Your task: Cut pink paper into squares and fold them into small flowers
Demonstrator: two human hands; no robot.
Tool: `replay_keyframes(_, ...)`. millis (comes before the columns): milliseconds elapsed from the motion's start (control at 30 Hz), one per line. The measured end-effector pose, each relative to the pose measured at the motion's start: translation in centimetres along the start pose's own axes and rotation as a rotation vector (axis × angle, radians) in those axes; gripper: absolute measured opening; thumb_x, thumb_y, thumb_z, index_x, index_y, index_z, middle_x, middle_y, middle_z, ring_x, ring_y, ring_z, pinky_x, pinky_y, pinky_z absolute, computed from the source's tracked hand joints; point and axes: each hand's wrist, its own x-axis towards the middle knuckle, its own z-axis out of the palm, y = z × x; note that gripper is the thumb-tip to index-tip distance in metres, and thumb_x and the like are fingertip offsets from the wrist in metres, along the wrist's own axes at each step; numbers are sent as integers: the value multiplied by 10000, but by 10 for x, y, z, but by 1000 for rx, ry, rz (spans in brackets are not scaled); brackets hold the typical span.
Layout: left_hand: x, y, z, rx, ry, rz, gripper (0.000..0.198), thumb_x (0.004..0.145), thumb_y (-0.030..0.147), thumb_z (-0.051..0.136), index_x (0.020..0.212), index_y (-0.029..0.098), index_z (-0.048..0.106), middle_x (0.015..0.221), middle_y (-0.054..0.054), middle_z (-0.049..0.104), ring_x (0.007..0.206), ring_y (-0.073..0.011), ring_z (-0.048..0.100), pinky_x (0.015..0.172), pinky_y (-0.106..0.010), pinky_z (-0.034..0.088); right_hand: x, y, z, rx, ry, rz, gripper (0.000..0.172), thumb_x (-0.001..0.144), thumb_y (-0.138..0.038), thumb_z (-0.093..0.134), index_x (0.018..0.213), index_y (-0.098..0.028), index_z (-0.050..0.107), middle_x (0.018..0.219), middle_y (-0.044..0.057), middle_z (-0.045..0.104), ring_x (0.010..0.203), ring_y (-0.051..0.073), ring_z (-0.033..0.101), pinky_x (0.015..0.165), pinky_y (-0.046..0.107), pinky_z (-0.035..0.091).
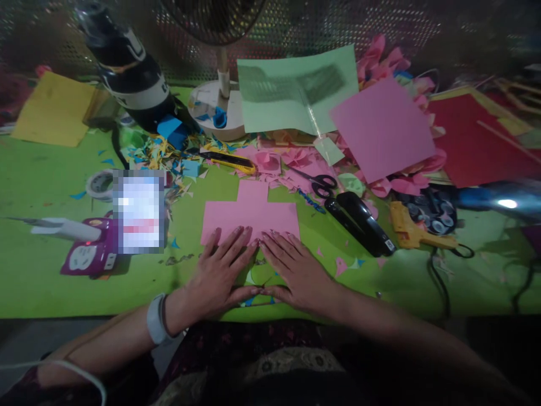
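A T-shaped piece of pink paper [250, 217] lies on the green table in front of me, its narrow tab pointing away. My left hand [222, 268] rests flat with fingers spread, fingertips on the near left edge of the paper. Likewise, my right hand [298, 268] lies flat on the near right edge. The two thumbs meet tip to tip below the paper. Black-handled scissors [323, 183] and a black stapler [359, 223] are to the right of the paper. Beyond its tab is a yellow utility knife [230, 160].
Left are a purple holder [87, 256], a bright blurred screen [139, 220], a tape roll [100, 184] and a dark bottle [139, 84]. Behind stand a fan base [230, 127] and paper scraps. Right are pink paper [384, 129], red paper [473, 141] and a yellow glue gun [408, 228].
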Motion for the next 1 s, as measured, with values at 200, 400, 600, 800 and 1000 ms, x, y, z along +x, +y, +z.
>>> replay_keyframes(200, 0, -1, 2, -10, -20, -7, 797, 1026, 682, 365, 1651, 195, 275, 1709, -143, 325, 1605, -322, 254, 1320, -572, 72, 1, 1, 2, 20, -12, 21, 832, 1054, -666, 274, 1616, -58, 362, 1698, 175, 337, 1601, 307, 267, 1301, 511, 262)
replay_keyframes(400, 3, -4, 3, -58, -66, -26, 802, 1013, 706, 385, 1647, 221, 306, 1723, -127, 292, 1604, -335, 255, 1315, -593, 103, 2, 3, 4, 19, -9, 35, 832, 1053, -672, 266, 1630, -80, 352, 1695, 168, 342, 1605, 288, 262, 1304, 501, 252)
replay_keyframes(600, 3, -14, -12, -110, -156, -12, 810, 1031, 723, 276, 1655, 207, 306, 1732, -117, 255, 1614, -297, 239, 1316, -552, 153, -7, 12, 3, -5, -41, 59, 844, 1044, -689, 268, 1666, -118, 283, 1692, 169, 339, 1582, 293, 323, 1287, 530, 273)
replay_keyframes(800, -16, -29, -27, -115, -212, -71, 821, 1030, 739, 207, 1667, 229, 288, 1740, -91, 227, 1622, -269, 214, 1325, -505, 135, -24, 22, -2, -21, -63, 119, 845, 1038, -703, 217, 1687, -162, 222, 1696, 139, 333, 1581, 280, 319, 1288, 532, 281)
replay_keyframes(1000, -23, -33, -26, -113, -188, -83, 786, 1041, 721, 179, 1669, 260, 283, 1745, -70, 215, 1621, -261, 219, 1325, -501, 102, -41, 28, 0, -30, -35, 204, 842, 1033, -714, 203, 1670, -172, 296, 1674, 140, 387, 1555, 287, 378, 1288, 540, 288)
